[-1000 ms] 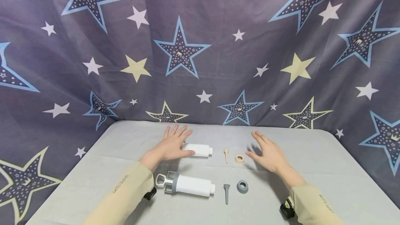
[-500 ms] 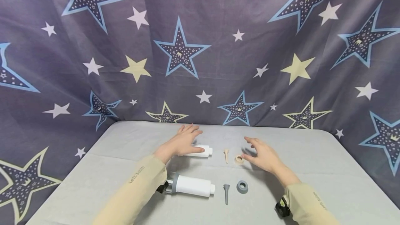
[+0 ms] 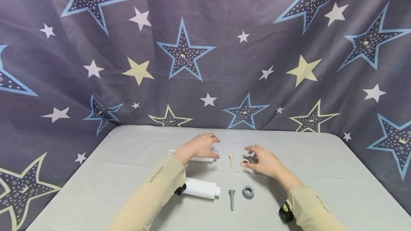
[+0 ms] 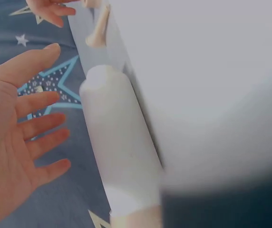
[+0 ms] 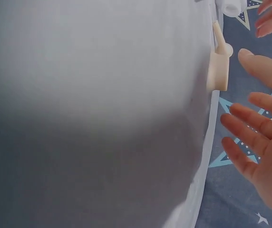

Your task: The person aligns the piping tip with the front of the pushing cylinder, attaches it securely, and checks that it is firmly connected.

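Note:
My left hand (image 3: 200, 146) hovers over the far white cylinder (image 3: 205, 159), its fingers spread and loosely bent, holding nothing. In the left wrist view this cylinder (image 4: 119, 137) has a narrower neck and a beige band at its other end. My right hand (image 3: 264, 161) is by the beige ring (image 3: 244, 163), partly covering it. The right wrist view shows its fingers apart from the ring (image 5: 218, 71). Between the hands lies a slim beige peg (image 3: 231, 160) with a flared head. Part of the far cylinder is hidden behind my left hand and wrist.
Nearer to me lie a second, larger white cylinder (image 3: 201, 188), a grey flared peg (image 3: 232, 199) and a grey ring (image 3: 248, 192). My left sleeve (image 3: 160, 188) hides that cylinder's handle end. A star-patterned curtain (image 3: 205, 63) hangs behind the pale cloth-covered table (image 3: 321, 174).
My left hand has moved right along the far cylinder toward its neck. My right hand has come left and slightly nearer to me, toward the beige ring. The objects stay put.

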`<state>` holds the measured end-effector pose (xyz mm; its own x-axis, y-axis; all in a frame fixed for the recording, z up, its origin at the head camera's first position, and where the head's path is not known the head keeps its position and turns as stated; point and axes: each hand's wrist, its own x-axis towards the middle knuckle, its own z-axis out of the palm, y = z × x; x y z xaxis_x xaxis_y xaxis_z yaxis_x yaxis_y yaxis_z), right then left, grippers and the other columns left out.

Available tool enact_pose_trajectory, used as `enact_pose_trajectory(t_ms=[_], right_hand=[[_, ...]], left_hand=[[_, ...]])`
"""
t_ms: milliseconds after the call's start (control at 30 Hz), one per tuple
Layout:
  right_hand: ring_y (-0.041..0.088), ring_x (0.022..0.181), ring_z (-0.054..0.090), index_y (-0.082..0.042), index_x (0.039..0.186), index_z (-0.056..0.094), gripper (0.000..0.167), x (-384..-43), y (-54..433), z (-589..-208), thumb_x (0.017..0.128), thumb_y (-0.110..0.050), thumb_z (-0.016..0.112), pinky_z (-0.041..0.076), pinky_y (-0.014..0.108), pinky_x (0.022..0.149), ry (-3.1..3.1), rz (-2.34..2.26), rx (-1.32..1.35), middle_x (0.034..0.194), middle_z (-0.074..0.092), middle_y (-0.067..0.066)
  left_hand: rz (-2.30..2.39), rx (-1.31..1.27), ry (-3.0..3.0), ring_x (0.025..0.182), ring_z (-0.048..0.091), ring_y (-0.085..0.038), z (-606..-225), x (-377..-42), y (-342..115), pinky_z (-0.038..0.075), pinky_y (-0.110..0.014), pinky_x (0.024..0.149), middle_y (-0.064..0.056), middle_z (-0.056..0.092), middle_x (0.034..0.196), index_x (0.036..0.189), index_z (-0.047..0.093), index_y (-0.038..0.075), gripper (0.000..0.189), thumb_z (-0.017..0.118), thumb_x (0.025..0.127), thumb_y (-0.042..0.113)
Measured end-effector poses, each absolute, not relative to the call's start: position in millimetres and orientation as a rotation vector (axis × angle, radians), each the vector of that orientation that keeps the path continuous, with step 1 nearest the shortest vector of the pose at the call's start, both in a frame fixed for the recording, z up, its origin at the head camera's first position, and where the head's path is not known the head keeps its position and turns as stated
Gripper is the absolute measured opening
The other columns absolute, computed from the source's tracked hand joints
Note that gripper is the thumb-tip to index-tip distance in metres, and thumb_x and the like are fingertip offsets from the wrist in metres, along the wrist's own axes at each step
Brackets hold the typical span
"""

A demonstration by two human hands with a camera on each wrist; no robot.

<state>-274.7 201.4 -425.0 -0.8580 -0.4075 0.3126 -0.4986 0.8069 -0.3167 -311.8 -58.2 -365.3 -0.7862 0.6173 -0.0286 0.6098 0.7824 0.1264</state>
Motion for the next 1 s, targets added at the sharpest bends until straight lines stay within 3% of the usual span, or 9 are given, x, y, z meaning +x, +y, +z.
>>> enact_pose_trajectory(t_ms=[300, 467, 767, 1000], right_hand=[[0.015, 0.077, 0.060, -0.007, 0.110, 0.061, 0.048, -276, 197, -426, 0.070, -0.030, 0.074, 0.048, 0.032, 0.069, -2.773, 0.541, 0.770, 0.091, 0.063, 0.003], [0.013, 0.075, 0.058, -0.008, 0.105, 0.063, 0.043, -275, 192, -426, 0.068, -0.027, 0.075, 0.048, 0.031, 0.067, -2.750, 0.523, 0.795, 0.087, 0.061, 0.000], [0.011, 0.070, 0.056, -0.008, 0.100, 0.064, 0.037, -274, 189, -426, 0.067, -0.021, 0.076, 0.046, 0.028, 0.064, -2.742, 0.543, 0.814, 0.083, 0.059, 0.000], [0.010, 0.070, 0.055, -0.009, 0.098, 0.065, 0.035, -277, 189, -428, 0.067, -0.019, 0.076, 0.046, 0.027, 0.065, -2.772, 0.573, 0.809, 0.084, 0.059, -0.001]], left_hand=[[0.121, 0.972, 2.772, 0.112, 0.053, -0.017, -365, -319, -28, 0.041, -0.032, 0.095, -0.001, 0.059, 0.120, 0.122, 0.057, 0.014, 0.049, 0.064, 0.080, 0.038], [0.160, 0.914, 2.724, 0.097, 0.058, -0.013, -365, -324, -16, 0.045, -0.028, 0.085, -0.001, 0.063, 0.107, 0.116, 0.061, 0.013, 0.042, 0.066, 0.080, 0.033], [0.268, 0.838, 2.718, 0.073, 0.051, -0.008, -370, -331, 1, 0.044, -0.023, 0.076, 0.006, 0.061, 0.079, 0.099, 0.069, 0.013, 0.026, 0.070, 0.077, 0.024], [0.343, 0.779, 2.676, 0.071, 0.049, -0.006, -379, -337, 5, 0.042, -0.021, 0.072, 0.008, 0.060, 0.077, 0.092, 0.070, 0.013, 0.017, 0.070, 0.077, 0.021]])
